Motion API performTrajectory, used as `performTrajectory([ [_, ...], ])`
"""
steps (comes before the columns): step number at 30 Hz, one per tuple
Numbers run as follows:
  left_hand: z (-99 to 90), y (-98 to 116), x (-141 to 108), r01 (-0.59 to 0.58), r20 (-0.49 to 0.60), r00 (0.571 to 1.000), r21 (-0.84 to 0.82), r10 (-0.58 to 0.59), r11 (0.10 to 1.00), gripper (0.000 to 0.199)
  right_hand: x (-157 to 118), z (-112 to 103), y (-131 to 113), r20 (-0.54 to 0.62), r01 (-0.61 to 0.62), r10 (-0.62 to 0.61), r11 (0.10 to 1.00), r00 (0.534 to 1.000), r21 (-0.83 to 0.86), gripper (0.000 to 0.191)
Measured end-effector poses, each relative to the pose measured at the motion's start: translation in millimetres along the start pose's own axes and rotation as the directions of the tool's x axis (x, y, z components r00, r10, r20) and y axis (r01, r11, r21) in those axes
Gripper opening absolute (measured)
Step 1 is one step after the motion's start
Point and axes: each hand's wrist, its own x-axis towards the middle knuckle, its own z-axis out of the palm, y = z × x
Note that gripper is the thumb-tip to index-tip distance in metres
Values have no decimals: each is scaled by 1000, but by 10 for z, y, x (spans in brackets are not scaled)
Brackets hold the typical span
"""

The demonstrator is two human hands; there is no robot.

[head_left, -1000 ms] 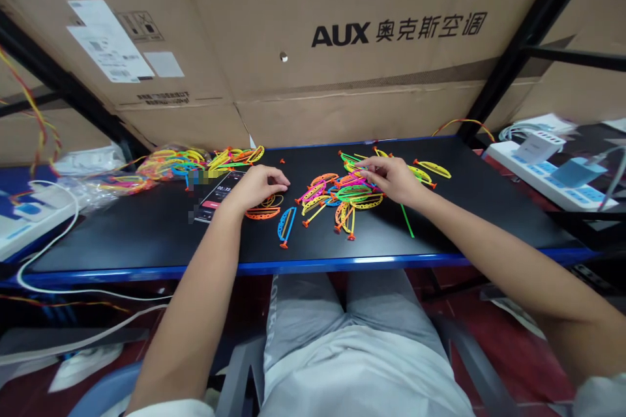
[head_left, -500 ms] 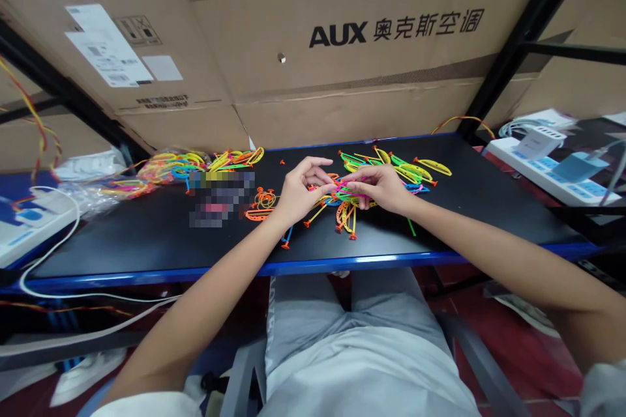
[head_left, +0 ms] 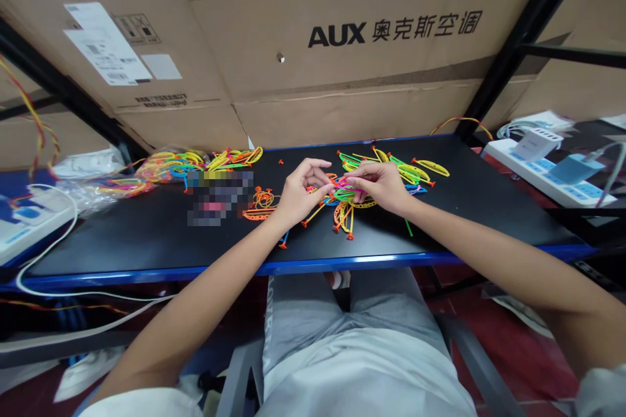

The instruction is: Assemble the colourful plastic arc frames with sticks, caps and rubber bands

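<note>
Above a pile of small plastic toy bows, my left hand [head_left: 304, 190] is closed, with thumb and forefinger brought close around one end of a thin pink plastic piece [head_left: 340, 184]. My right hand [head_left: 384, 187] pinches the same piece from the other side. It looks like a small toy bow, but fingers cover much of it. Below and between the hands lie green, blue and orange parts. Yellow arrows with orange suction cups [head_left: 350, 236] point toward the table's front edge. To the right rests a group of yellow and green bows [head_left: 413, 172].
Left of my hands are orange bows [head_left: 259, 214] and rubber bands [head_left: 267, 199]. Farther left, clear plastic bags [head_left: 166, 166] hold more coloured pieces, near a blurred-out patch. A large cardboard box [head_left: 274, 98] stands behind the black table [head_left: 161, 244]. Power strips [head_left: 548, 172] sit at both sides.
My right fingers have shifted slightly on the pink piece, with the thumb drawn in a little. The left hand has barely moved, and the whole view has tilted slightly.
</note>
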Motion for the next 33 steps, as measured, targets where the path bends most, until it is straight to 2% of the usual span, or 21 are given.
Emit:
performTrajectory([
  [6,24,-6,-18,-20,-12,1000,-14,19,1000,37,-28,46,-14,-42,26,-24,999,999,40,37],
  [11,29,27,-15,11,28,1000,-33,-10,999,41,-57,88,-39,-70,54,-51,997,996,45,36],
  [17,16,31,14,0,-70,998,-83,-5,997,44,-48,85,-34,-92,74,-70,996,993,46,35],
  [25,36,-28,19,-67,-46,997,-103,63,992,37,-37,90,6,-108,100,-95,994,990,49,35],
  [33,39,-37,16,-49,-36,998,-82,46,995,35,-26,81,34,-102,84,-79,996,992,42,35],
])
